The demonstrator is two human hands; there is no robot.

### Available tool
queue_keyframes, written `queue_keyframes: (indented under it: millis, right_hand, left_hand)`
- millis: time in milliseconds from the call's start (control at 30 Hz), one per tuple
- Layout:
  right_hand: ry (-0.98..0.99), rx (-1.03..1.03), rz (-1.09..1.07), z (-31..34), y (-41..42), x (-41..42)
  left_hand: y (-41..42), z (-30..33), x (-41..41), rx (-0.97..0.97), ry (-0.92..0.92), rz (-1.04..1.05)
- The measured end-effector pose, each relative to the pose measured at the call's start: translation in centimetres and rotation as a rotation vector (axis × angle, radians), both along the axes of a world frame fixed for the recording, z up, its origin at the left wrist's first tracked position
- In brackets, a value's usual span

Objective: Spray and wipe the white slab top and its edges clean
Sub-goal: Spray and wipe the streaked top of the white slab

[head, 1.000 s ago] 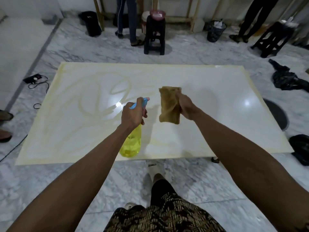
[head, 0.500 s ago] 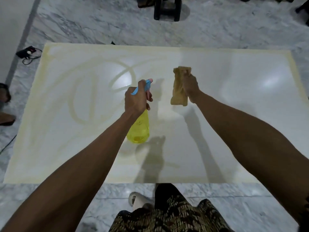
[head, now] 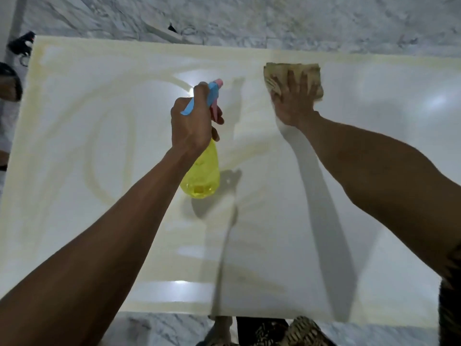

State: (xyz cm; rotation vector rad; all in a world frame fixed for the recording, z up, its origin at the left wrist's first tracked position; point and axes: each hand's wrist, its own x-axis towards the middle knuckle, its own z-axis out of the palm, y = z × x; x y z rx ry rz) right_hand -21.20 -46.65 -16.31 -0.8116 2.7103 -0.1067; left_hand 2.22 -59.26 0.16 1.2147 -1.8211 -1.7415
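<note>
The white slab (head: 287, 221) fills most of the view, streaked with yellowish smears on its left half and along its far edge. My left hand (head: 193, 123) grips a yellow spray bottle (head: 202, 176) with a blue and pink trigger head, held above the slab's middle. My right hand (head: 293, 101) lies flat, fingers spread, pressing a tan cloth (head: 294, 71) onto the slab near its far edge. The cloth's near part is hidden under my palm.
Grey marble floor (head: 249, 18) surrounds the slab. A black plug with a cable (head: 22, 44) lies at the far left corner. A person's foot (head: 8, 83) shows at the left edge. My patterned clothing (head: 294, 330) is at the near edge.
My view has tilted down and closer to the slab. My right hand went from holding the cloth in the air to pressing it flat on the slab, farther right. The bottle stays raised.
</note>
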Motion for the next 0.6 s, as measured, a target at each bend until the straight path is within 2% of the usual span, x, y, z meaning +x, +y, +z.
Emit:
queue_keyframes:
  millis: [100,167,300,400,500,600]
  right_hand:
    - [-0.028,0.057,0.104,0.8,1.4,3.9]
    - [0.042,0.090,0.201,0.6,3.2,7.3]
    - [0.033,0.073,0.239,-0.6,6.9,14.5]
    - [-0.049,0.077,0.259,0.6,10.1,21.7]
    - [-0.002,0.069,0.258,0.6,13.3,28.5]
    - [-0.081,0.120,0.246,1.6,16.9,35.4]
  left_hand:
    - [0.8,-0.3,1.8,0.012,-0.037,-0.015]
    - [1.8,-0.1,3.5,0.029,-0.042,-0.037]
    - [3.9,0.3,7.5,0.045,-0.063,-0.061]
    - [6.4,0.3,11.8,0.055,-0.075,-0.098]
    - [9.1,0.3,16.7,0.091,-0.057,-0.132]
    - [11.7,0.5,21.8,0.122,-0.042,-0.157]
